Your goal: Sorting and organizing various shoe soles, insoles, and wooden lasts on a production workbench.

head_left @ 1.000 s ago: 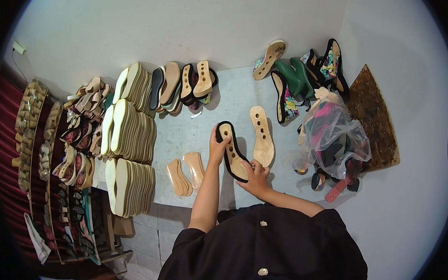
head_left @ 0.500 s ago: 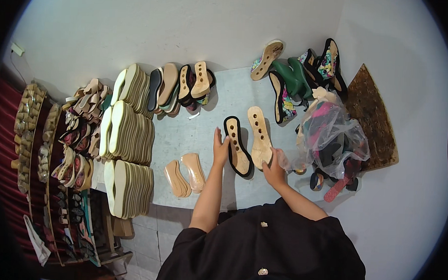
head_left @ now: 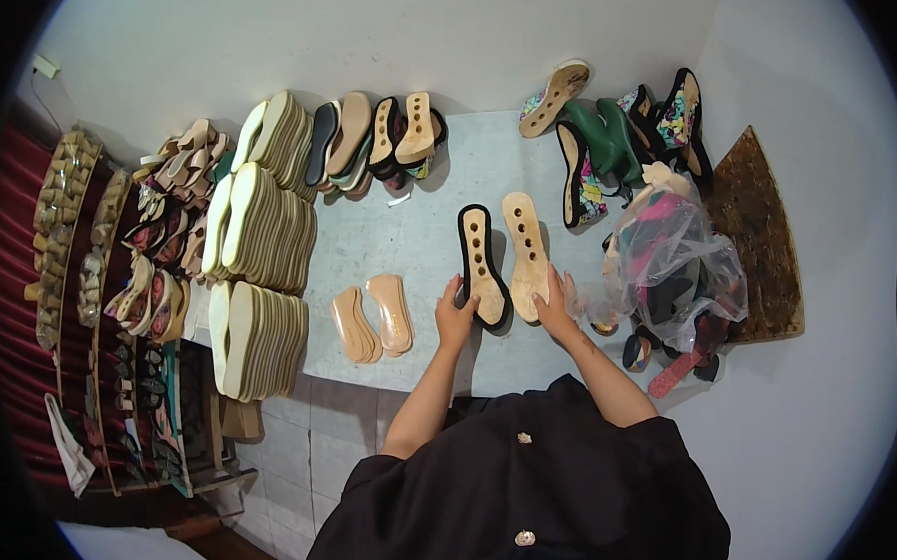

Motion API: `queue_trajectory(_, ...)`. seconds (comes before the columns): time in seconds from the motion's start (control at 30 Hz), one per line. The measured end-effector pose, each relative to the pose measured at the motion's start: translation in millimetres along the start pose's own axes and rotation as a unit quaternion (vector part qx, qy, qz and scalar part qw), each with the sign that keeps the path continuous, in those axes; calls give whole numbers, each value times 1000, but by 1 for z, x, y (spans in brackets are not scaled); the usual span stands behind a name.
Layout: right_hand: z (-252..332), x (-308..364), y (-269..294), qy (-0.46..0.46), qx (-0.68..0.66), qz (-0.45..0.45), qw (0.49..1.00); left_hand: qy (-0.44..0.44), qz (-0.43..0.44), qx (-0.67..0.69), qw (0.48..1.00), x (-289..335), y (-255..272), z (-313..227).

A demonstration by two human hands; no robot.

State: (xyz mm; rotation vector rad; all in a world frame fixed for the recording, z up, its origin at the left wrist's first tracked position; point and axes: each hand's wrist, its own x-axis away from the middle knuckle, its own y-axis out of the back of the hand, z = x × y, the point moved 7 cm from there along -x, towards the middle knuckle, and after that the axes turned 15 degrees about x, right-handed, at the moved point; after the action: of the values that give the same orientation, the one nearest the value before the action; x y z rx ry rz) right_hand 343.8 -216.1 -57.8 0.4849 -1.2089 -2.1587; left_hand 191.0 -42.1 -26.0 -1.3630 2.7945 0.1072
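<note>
Beyond the left hand (head_left: 454, 318) a whitish wall (head_left: 399, 38) is rising; beneath, a pale worktable (head_left: 370, 237) is spreading. Left of that hand, grey floor tiles (head_left: 284, 435) are showing and, farther out, a maroon curtain (head_left: 17, 181) is hanging.

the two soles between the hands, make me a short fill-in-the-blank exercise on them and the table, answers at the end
1. The edged sole by the left hand is bordered in the colour ____.
2. The plain sole by the right hand lies to the ____ of the edged one.
3. A row of dark round ____ runs along both soles.
4. The tall stacks of cream soles stand at the ____ end of the table.

Missing words: black; right; holes; left
</note>
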Motion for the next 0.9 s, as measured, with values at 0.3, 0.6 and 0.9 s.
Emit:
queue_trajectory(0.3, -6, 0, -4, 35, -5, 14, 999, 31, 4, -126, 991, 10, -6, -17)
queue_trajectory(0.6, 22, -14, 15, 178, -83, 46, 979, 45, -109, -71, 990, 44, 9, -28)
queue_trajectory(0.9, 39, -50, 29, 47, 108, 224, 968, 8, -94, -133, 987, 66, 10, -44)
